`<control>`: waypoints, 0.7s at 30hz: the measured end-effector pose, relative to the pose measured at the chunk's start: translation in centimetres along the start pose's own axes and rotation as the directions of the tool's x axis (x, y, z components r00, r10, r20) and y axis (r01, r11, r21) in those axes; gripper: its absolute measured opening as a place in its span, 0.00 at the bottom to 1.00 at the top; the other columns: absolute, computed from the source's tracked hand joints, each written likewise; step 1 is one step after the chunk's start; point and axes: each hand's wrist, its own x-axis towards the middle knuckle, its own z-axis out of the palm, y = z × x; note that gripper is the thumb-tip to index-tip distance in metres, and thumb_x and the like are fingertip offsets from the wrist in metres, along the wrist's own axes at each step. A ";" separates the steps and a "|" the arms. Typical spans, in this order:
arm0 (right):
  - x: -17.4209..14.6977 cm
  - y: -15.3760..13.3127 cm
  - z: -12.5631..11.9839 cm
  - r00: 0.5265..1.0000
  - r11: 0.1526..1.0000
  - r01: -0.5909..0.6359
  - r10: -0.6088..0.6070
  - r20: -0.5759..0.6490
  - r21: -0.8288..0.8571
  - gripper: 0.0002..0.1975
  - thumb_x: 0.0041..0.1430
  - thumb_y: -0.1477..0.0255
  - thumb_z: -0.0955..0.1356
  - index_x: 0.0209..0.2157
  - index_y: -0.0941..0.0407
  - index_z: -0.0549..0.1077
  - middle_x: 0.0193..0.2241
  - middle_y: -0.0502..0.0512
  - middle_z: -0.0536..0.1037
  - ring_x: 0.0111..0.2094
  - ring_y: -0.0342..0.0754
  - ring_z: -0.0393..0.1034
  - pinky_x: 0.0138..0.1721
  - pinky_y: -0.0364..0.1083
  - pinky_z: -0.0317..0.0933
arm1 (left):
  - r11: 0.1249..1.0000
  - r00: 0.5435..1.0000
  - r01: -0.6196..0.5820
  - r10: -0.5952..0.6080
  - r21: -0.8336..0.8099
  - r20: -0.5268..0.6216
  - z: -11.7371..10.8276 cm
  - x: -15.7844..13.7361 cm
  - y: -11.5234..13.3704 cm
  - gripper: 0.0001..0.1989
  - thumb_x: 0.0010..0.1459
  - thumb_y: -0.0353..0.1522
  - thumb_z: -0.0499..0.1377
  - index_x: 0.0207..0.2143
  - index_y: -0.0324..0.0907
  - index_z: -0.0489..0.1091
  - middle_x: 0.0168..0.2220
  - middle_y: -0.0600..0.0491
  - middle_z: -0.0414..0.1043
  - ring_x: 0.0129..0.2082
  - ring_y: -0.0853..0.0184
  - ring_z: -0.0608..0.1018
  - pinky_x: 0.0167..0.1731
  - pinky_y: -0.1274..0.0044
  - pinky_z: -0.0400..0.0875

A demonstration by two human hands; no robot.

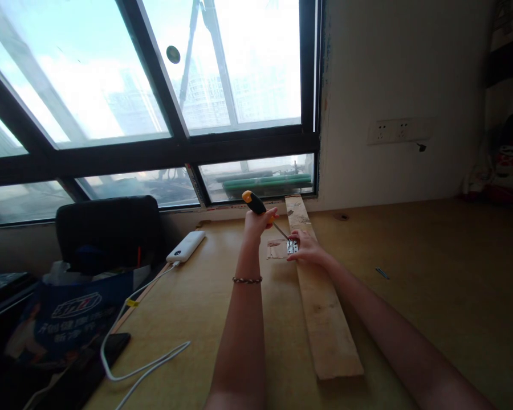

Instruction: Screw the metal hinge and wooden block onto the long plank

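My left hand [257, 225], below a braided bracelet, is closed around a screwdriver [254, 203] with a black and orange handle. Its shaft slants down to the right, and the tip meets a small silver hinge [292, 247] at the left edge of a long wooden board [327, 324]. The fingers of my right hand [308, 249] press the hinge from the right, with the palm over the board. Any screw under the tip is too small to make out. A flat brownish piece [277, 249] lies just left of the hinge.
A few screws or nails [382, 273] lie on the table [436, 319] to the right. On the left are a white power bank [186, 246] with a white cable [106, 353], a black chair [109, 228] and a blue bag [74, 319]. A window and wall stand behind.
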 end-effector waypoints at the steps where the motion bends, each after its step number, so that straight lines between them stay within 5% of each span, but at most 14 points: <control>1: 0.0 0.0 0.0 1.000 1.000 -0.001 0.001 0.002 -0.003 0.36 0.26 0.63 0.77 0.41 0.57 0.66 0.44 0.58 0.69 0.48 0.54 0.61 0.47 0.51 0.57 | 1.000 1.000 -0.001 0.001 0.002 0.002 0.0 0.1 -0.1 0.17 0.35 0.40 0.65 0.23 0.34 0.72 0.26 0.46 0.74 0.20 0.73 0.68 0.19 0.81 0.65; 21: -0.1 -0.1 0.0 1.000 1.000 -0.002 0.002 -0.007 0.011 0.36 0.26 0.64 0.77 0.42 0.57 0.65 0.42 0.57 0.71 0.47 0.53 0.62 0.45 0.50 0.56 | 0.976 0.987 -0.059 0.026 0.210 0.158 0.6 0.7 -0.6 0.14 0.34 0.37 0.64 0.20 0.37 0.65 0.17 0.56 0.62 0.19 0.72 0.66 0.18 0.79 0.62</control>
